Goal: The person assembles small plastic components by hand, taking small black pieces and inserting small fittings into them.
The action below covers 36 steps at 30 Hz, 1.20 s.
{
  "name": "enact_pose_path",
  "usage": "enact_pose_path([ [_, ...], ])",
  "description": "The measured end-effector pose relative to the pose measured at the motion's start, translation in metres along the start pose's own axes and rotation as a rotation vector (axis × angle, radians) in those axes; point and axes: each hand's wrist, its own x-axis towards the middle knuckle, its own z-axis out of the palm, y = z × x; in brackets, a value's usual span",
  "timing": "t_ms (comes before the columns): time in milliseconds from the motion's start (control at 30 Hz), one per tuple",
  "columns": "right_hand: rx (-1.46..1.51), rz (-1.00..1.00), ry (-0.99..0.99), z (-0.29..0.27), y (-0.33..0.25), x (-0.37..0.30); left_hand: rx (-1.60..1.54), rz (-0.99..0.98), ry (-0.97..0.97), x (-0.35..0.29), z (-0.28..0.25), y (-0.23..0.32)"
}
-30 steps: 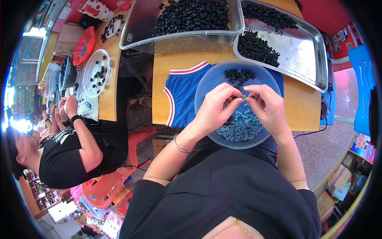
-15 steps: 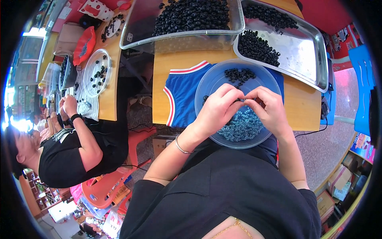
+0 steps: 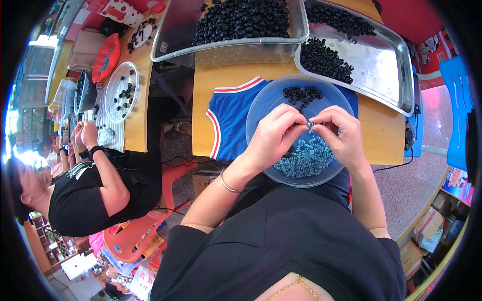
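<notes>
A round clear plastic basin [image 3: 271,96] sits in front of me, over a blue cloth garment with red and white trim [image 3: 228,118]. Small black round pieces [image 3: 303,95] lie on its far side, and a heap of small bluish metal pieces [image 3: 307,163] fills the near side. My left hand [image 3: 271,138] is above the basin with thumb and finger pinched; what they hold is hidden. Facing it, my right hand [image 3: 341,133] pinches a small bluish metal piece [image 3: 311,126] at its fingertips. The two sets of fingertips almost meet.
A large clear tub [image 3: 231,47] of black round pieces stands at the far edge of the wooden table [image 3: 201,145]. To its right is a metal tray [image 3: 376,65] with more. At left, a co-worker [image 3: 100,185] handles pieces beside a round lid [image 3: 120,108]. A blue chair [image 3: 454,115] stands right.
My fingertips have parted slightly, and a small metal piece now shows at the right fingertips. Both hands stay over the basin. The co-worker's hands have shifted slightly.
</notes>
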Motion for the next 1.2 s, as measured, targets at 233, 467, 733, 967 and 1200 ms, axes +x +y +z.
enact_pose_path([
  [233, -0.033, 0.016, -0.038, 0.0004, -0.0018, 0.0019, 0.062, 0.019, 0.080, 0.0016, 0.0021, 0.0048],
  [467, -0.054, 0.007, -0.043, 0.0010, -0.0018, 0.0003, 0.189, 0.151, 0.032, -0.0004, 0.0001, 0.0010],
  [733, -0.110, -0.133, 0.010, 0.0018, -0.0023, -0.0001, 0.181, 0.170, 0.048, 0.0001, -0.0012, 0.0038],
  [967, -0.116, -0.106, 0.008, 0.0012, -0.0042, -0.0025, 0.211, 0.176, 0.033, -0.0007, -0.0021, 0.0046],
  [1200, -0.117, -0.103, 0.028, 0.0019, -0.0045, -0.0039, 0.238, 0.158, 0.006, -0.0013, -0.0028, 0.0040],
])
